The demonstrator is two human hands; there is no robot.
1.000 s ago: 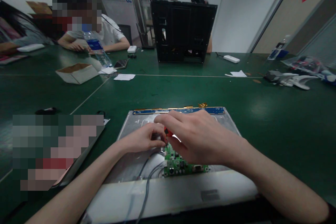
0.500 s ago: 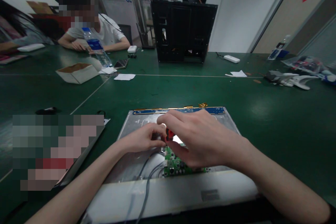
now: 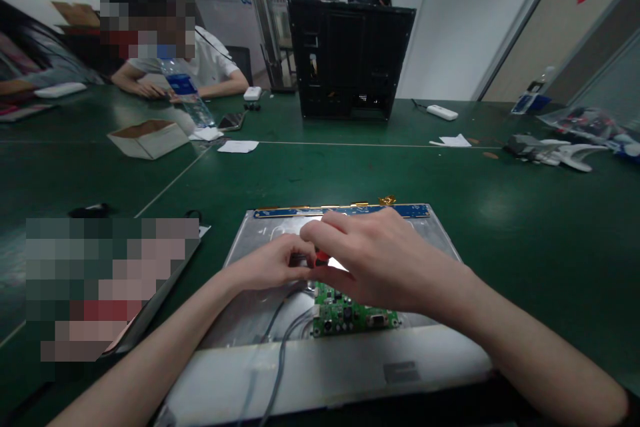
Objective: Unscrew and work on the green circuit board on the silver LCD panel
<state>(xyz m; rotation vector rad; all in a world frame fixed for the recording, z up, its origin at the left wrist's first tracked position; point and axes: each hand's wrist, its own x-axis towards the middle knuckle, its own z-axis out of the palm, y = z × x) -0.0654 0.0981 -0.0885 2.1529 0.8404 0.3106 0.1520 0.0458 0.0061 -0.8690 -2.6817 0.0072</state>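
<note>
A flat metal-backed display panel (image 3: pixel 250 240) lies in front of me, a blue circuit strip (image 3: pixel 340 211) along its far edge. On its back sits a green circuit board (image 3: pixel 345 323), with grey cables (image 3: pixel 285 340) running from its left side. My right hand (image 3: pixel 370 253) is closed from above around a red and black screwdriver (image 3: pixel 321 259), mostly covered by the fingers; its tip is hidden. My left hand (image 3: pixel 273 263) is closed too, its fingertips pinched together right beside the screwdriver at the board's upper left. Whatever those fingers hold cannot be made out.
An open paper box (image 3: pixel 150 140), a tilted water bottle (image 3: pixel 187 93) and a phone (image 3: pixel 231 121) are at the back left. A black monitor housing (image 3: pixel 350 60) stands at the far side. Pliers-like tools (image 3: pixel 550 150) lie right. A person (image 3: pixel 215 67) sits across the table.
My right hand has turned slightly, thumb and fingers drawing in towards the left fingertips and covering more of the screwdriver. More of the board's near right part shows. My left hand keeps its place.
</note>
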